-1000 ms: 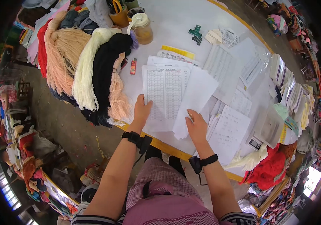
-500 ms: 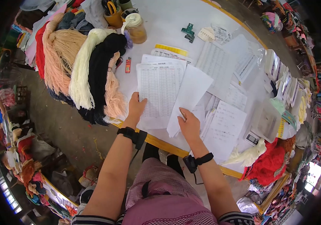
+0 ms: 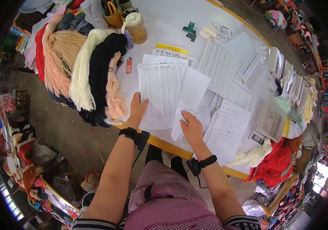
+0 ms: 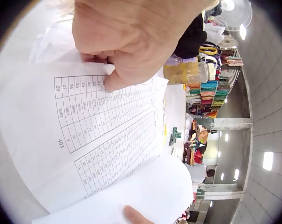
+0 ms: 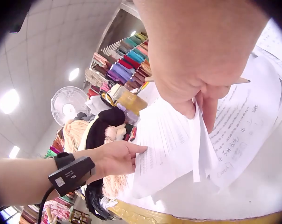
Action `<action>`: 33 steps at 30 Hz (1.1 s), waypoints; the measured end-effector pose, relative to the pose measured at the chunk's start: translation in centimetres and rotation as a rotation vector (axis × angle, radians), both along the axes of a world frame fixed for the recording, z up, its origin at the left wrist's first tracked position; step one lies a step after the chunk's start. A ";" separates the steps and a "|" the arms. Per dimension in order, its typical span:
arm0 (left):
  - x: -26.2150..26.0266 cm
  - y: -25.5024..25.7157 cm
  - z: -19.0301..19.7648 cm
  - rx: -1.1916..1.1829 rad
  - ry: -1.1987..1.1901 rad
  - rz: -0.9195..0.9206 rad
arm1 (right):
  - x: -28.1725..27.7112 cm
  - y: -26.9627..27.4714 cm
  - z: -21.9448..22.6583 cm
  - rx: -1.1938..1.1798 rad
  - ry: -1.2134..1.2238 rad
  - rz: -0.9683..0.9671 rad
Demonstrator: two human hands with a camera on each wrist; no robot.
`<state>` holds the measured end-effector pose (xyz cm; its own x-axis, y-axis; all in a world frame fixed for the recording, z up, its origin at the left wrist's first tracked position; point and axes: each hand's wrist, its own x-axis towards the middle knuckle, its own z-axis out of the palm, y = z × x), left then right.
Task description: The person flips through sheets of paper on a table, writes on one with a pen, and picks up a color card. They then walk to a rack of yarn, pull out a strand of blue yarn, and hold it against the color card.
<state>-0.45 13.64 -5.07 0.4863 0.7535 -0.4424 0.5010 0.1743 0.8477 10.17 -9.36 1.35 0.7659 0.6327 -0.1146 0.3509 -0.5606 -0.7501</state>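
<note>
Near the front edge of the tabletop (image 3: pixel 166 25), we see the left hand (image 3: pixel 136 110) clamped on the form (image 3: pixel 162 90) and the right hand (image 3: pixel 192 128) on a lifted sheet (image 3: pixel 192 88) and pencil (image 5: pixel 242 81), apparently mid-leafing, which next calls for parting the papers cleanly.

White printed sheet (image 3: pixel 160 86) with a dark-lined grid, plain white page (image 3: pixel 193 84), white counter (image 3: pixel 164 23) edged in yellow, cream yarn (image 3: pixel 85 71), black yarn (image 3: pixel 104 71), peach yarn (image 3: pixel 116 97), vivid red yarn (image 3: pixel 273 165), red lighter (image 3: pixel 128 65), dark green clip (image 3: pixel 189 31), mauve checked apron (image 3: pixel 162 184), striped sleeve (image 3: pixel 241 221)
</note>
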 end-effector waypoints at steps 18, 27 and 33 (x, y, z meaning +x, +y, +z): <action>0.3 -0.1 0.3 0.041 0.057 -0.016 | 0.0 0.0 -0.7 -0.054 0.057 -0.005; 0.2 0.6 0.9 -0.080 0.059 -0.053 | 0.2 0.5 0.2 0.022 0.006 -0.002; 0.2 0.2 1.6 -0.114 -0.018 -0.014 | 0.3 0.8 2.7 0.000 0.031 -0.008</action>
<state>-0.24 13.83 -3.49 0.5051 0.6920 -0.5158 0.4889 0.2631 0.8317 10.51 -8.60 4.01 0.7671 0.6265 -0.1382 0.3233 -0.5635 -0.7602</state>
